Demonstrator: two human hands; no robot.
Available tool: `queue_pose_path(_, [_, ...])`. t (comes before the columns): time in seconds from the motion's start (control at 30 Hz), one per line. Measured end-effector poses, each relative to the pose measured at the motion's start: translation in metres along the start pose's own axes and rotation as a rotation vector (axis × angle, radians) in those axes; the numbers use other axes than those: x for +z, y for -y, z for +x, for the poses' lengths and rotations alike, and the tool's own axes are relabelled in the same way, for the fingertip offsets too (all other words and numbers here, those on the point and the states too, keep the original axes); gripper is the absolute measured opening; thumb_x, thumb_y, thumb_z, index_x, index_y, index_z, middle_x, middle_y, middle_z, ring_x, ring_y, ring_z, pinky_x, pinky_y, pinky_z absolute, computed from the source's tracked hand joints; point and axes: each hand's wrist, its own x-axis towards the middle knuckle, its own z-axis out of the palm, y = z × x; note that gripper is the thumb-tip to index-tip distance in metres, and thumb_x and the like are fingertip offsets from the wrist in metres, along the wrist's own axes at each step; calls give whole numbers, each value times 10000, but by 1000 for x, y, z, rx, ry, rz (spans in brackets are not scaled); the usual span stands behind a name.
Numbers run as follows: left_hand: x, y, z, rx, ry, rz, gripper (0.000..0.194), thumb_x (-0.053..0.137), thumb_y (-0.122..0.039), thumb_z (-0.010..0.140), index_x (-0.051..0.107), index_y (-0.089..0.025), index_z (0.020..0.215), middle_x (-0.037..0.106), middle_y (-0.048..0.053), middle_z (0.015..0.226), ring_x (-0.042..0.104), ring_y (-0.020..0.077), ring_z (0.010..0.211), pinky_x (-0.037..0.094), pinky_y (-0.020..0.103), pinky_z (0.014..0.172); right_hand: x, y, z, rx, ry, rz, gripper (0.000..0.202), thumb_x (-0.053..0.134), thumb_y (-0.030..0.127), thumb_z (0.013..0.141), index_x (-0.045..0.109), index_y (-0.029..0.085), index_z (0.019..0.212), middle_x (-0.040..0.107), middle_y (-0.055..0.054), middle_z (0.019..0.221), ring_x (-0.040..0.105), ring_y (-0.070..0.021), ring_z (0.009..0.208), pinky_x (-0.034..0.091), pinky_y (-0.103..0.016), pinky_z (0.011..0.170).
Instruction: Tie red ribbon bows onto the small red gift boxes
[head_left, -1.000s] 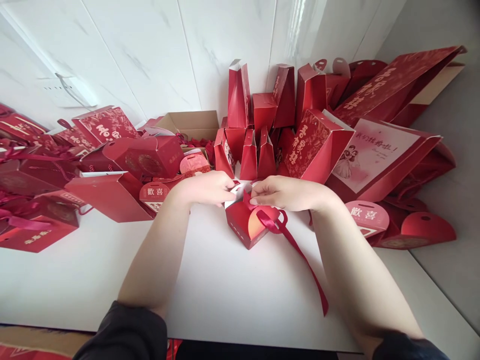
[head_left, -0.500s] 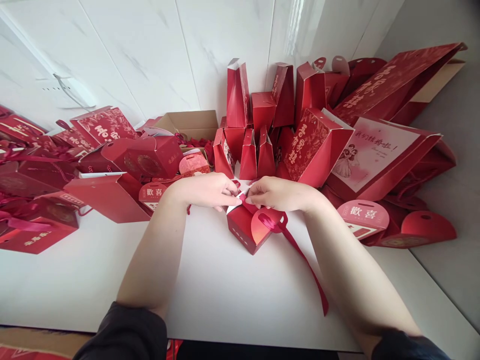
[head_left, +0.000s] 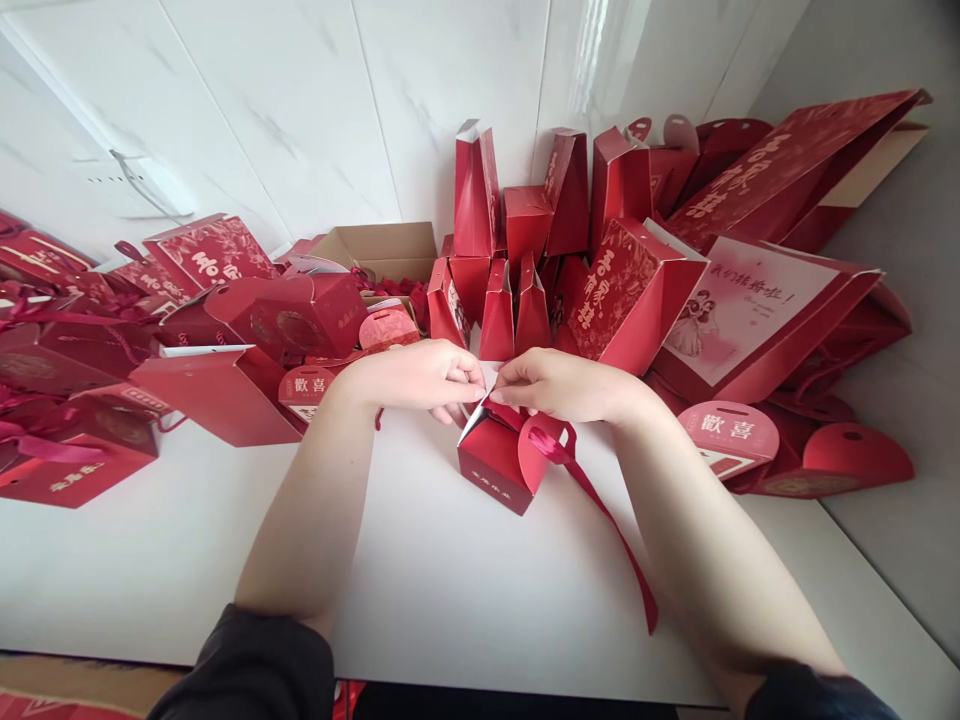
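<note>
A small red gift box (head_left: 491,465) with rounded end flaps stands on the white table between my hands. A dark pink ribbon (head_left: 611,530) runs through its near right flap, and its long tail trails over the table towards me. My left hand (head_left: 442,382) is closed in a pinch at the box's white-edged upper flap; what lies between its fingertips is hidden. Facing it, my right hand (head_left: 546,385) pinches ribbon at the top of the box. The two sets of fingertips nearly meet there.
Finished-looking red boxes (head_left: 75,460) with ribbons crowd the left. Behind my hands stand several tall red boxes (head_left: 475,195) and an open brown carton (head_left: 382,245). Larger red boxes (head_left: 757,310) lean by the right wall, with a pink-topped box (head_left: 731,430) in front.
The gift box has turned slightly and shifted a little towards me. My left fingertips have moved slightly right, closer to my right fingers. The ribbon tail lies almost as before.
</note>
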Motion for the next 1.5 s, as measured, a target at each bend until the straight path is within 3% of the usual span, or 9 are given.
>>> queue_pose_path(0.2, [1, -2, -4, -23, 45, 84, 306, 612, -284, 749, 672, -243, 1047, 750, 15, 983, 725, 194, 819, 540, 282, 760, -1, -1, 0, -13, 1, -2, 301, 512, 401, 881, 467, 198, 664, 441, 28, 633, 366, -117, 551, 301, -272, 529])
queue_pose_path(0.37, [4, -2, -2, -7, -20, 101, 245, 590, -298, 775, 651, -237, 1005, 742, 15, 994, 706, 156, 671, 543, 282, 715, 0, -1, 1, -45, -6, -24, 304, 515, 401, 885, 477, 195, 664, 420, 34, 629, 360, -117, 564, 293, -273, 540])
queue_pose_path(0.53, [3, -2, -2, 1, -25, 86, 145, 570, -324, 799, 626, -219, 882, 739, 8, 932, 713, 161, 737, 545, 249, 684, -1, 2, -1, -32, -1, -24, 275, 546, 376, 869, 519, 190, 668, 500, 25, 651, 409, -115, 571, 321, -262, 546])
queue_pose_path(0.67, [2, 0, -1, -8, -57, 89, 129, 562, -321, 797, 613, -206, 823, 734, 19, 939, 723, 177, 787, 554, 250, 702, -3, 2, -5, 34, -20, 58, 172, 561, 361, 874, 602, 205, 934, 655, -10, 809, 522, -129, 624, 375, -243, 552])
queue_pose_path(0.8, [0, 1, -2, -2, -117, 33, 112, 555, -297, 784, 596, -205, 833, 732, 29, 939, 728, 200, 852, 569, 264, 700, -5, 3, -7, -36, -55, 75, 306, 565, 301, 881, 559, 241, 1181, 656, -2, 833, 545, -136, 677, 397, -231, 591])
queue_pose_path(0.97, [-8, 4, -11, -35, -338, 23, 119, 531, -305, 797, 576, -199, 765, 718, 29, 855, 734, 220, 856, 575, 293, 735, -6, 6, -9, -81, 12, -21, 227, 541, 265, 880, 646, 205, 1072, 657, -29, 909, 541, -142, 703, 412, -245, 637])
queue_pose_path(1.2, [-25, 17, -31, -112, -701, -85, 153, 526, -329, 814, 601, -196, 794, 703, 33, 831, 734, 220, 824, 572, 301, 719, -15, 8, -20, -70, -65, -14, 169, 564, 315, 878, 624, 213, 999, 649, -27, 894, 552, -154, 739, 404, -253, 639])
queue_pose_path(1.37, [-32, 20, -43, 74, -992, -363, 117, 538, -296, 800, 560, -188, 761, 701, 4, 849, 697, 173, 763, 532, 268, 626, -25, 10, -36, 24, -131, -126, 342, 562, 494, 877, 514, 202, 707, 474, 20, 646, 391, -113, 552, 299, -264, 527])
queue_pose_path(1.5, [-34, 20, -52, 209, -990, -522, 121, 514, -299, 825, 515, -216, 737, 747, -53, 901, 631, 131, 716, 474, 261, 591, -27, 9, -41, 127, 3, -157, 447, 569, 586, 849, 495, 198, 639, 423, 11, 598, 356, -117, 510, 249, -284, 476])
